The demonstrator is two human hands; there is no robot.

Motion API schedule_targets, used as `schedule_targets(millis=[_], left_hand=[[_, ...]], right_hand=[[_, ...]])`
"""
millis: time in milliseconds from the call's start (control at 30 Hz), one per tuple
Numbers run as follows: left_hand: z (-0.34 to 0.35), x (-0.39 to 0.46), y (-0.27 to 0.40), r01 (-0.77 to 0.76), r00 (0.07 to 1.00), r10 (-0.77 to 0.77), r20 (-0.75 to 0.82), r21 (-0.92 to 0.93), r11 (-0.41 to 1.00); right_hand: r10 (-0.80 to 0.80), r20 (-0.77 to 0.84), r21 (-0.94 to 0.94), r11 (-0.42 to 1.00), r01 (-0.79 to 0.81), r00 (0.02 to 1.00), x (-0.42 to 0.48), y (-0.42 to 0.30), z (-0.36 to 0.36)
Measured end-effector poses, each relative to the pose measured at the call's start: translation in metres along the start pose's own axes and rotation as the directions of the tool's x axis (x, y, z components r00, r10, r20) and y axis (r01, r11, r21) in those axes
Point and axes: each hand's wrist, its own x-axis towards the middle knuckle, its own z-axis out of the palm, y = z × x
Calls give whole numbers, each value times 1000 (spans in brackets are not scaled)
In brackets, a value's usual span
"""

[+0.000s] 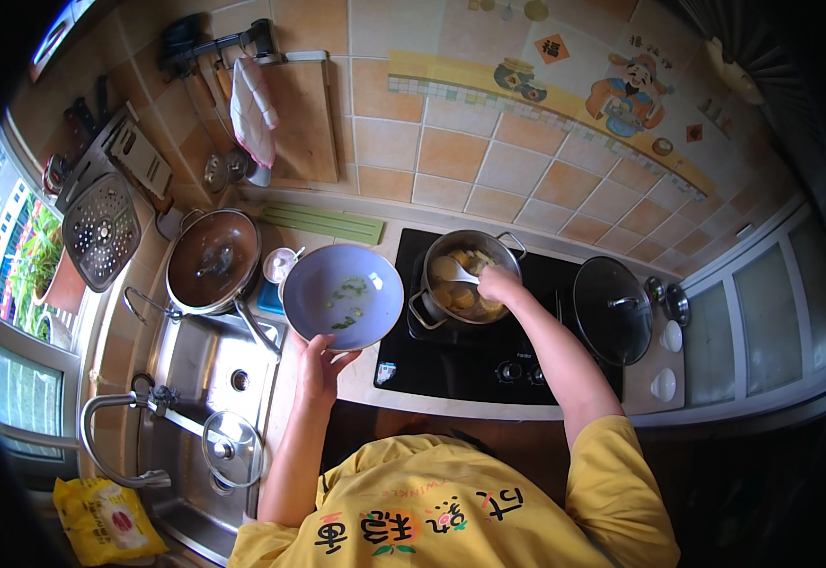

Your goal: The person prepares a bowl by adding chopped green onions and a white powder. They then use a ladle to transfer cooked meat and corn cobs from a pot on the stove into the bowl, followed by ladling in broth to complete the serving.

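My left hand (322,366) grips the near rim of a wide blue bowl (377,305), which has bits of chopped green herb on its bottom. My right hand (501,285) is closed on the handle of a white spoon or ladle (464,274), whose head dips into a steel pot (435,312). In the pot, yellowish chunks of food lie in broth. The pot stands on a black cooktop (441,373), to the right of the bowl.
Left of the bowl are a lidded wok (208,266), a small white jar (279,264) and a steel sink (203,383) with a glass lid (232,449). A large glass lid (608,330) and white cups (663,385) lie right. A green slatted rack (324,221) lies by the wall.
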Motion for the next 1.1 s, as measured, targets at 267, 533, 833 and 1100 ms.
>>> schedule_targets(millis=[267,533,833,1100], left_hand=[[11,-2,2,4,1000,-4,17,14,1000],[30,4,0,6,1000,-7,28,33,999],[64,29,-16,43,997,-50,56,114,993],[95,35,-38,124,983,-139,120,125,984]], right_hand=[[-152,45,27,988,151,987,14,27,14],[-65,230,562,823,-78,971,-28,37,-17],[-86,16,514,855,66,996,-75,60,-69],[-191,-57,257,945,200,980,-118,36,-115]])
